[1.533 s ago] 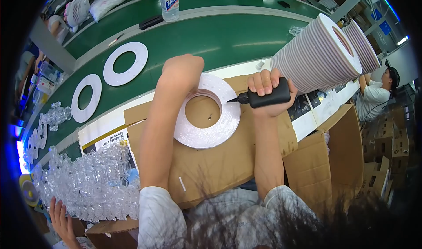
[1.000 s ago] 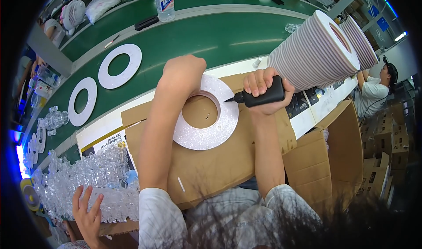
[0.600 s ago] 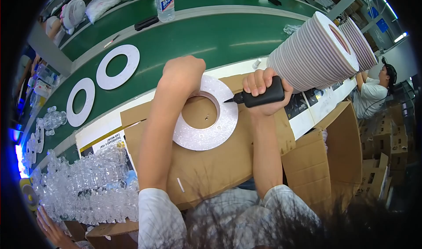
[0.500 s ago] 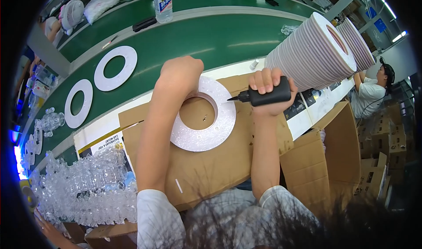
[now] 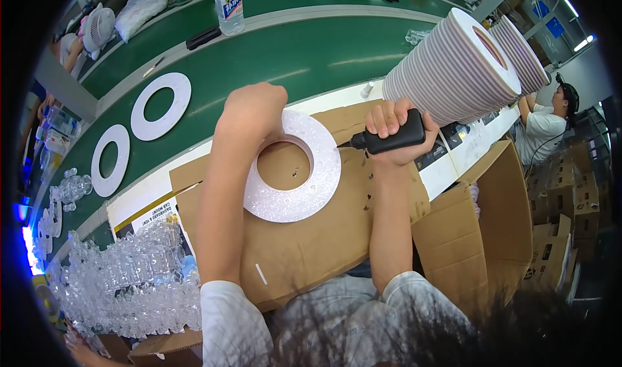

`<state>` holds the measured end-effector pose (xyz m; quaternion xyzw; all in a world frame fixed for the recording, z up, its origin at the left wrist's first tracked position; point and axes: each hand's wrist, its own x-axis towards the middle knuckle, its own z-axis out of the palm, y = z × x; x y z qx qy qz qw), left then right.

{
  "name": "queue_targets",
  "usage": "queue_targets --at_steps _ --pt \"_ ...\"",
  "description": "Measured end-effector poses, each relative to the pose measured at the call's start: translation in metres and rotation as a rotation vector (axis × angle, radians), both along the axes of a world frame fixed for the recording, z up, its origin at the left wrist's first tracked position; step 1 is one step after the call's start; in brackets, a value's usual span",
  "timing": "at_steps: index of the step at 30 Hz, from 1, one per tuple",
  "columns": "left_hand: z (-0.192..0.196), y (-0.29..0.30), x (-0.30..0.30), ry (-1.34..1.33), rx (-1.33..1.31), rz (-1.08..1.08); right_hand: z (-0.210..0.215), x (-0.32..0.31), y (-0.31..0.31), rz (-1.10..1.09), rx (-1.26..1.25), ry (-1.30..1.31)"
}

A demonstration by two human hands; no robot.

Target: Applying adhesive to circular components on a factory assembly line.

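Observation:
A white speckled ring (image 5: pixel 304 202) with a round hole lies on a brown cardboard sheet (image 5: pixel 311 250) in front of me. My left hand (image 5: pixel 254 111) is closed over the ring's upper left side, its fingertips mostly hidden behind the hand. In my right hand (image 5: pixel 387 119) is a black squeeze bottle (image 5: pixel 403 135), held on its side. Its thin nozzle points left, with the tip at the ring's right rim; whether it touches I cannot tell.
Two flat white rings (image 5: pixel 162 134) (image 5: pixel 98 179) lie on the green conveyor belt (image 5: pixel 272 62). Tall ring stacks (image 5: pixel 434 75) stand at the right, above an open carton (image 5: pixel 505 218). Clear plastic parts (image 5: pixel 129 283) are heaped at the left. A co-worker (image 5: pixel 551 117) is at the far right.
The bottle's nozzle tip has shifted from over the ring's face outward to its right rim. Both hands keep their hold, and the whole view has slid slightly left.

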<state>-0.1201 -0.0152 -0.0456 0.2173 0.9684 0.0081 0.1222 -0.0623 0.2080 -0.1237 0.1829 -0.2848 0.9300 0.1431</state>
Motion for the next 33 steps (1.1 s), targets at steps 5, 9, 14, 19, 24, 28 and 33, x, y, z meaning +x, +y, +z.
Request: queue_targets --at_steps 5,9,14,19,24,28,33 --pt "-0.005 -0.003 -0.005 0.000 0.022 -0.015 -0.002 0.000 -0.001 -0.009 -0.001 -0.025" --pt "-0.006 -0.003 -0.006 0.030 0.016 -0.026 -0.002 -0.001 -0.001 -0.020 -0.018 -0.043" --pt "-0.003 -0.002 -0.002 0.033 0.030 -0.030 -0.002 -0.001 -0.002 -0.011 0.006 -0.028" --pt "-0.002 -0.001 0.001 0.056 0.042 -0.026 0.003 0.001 -0.006 -0.033 -0.087 -0.063" --pt "-0.003 -0.002 0.000 0.036 0.044 -0.001 0.002 0.004 0.001 0.123 -0.090 0.031" --pt "-0.005 -0.004 0.000 0.032 0.036 -0.002 0.006 0.010 -0.001 0.184 -0.033 0.064" --pt "-0.004 -0.004 0.001 0.011 0.005 0.012 0.007 0.014 0.001 0.128 0.011 0.030"
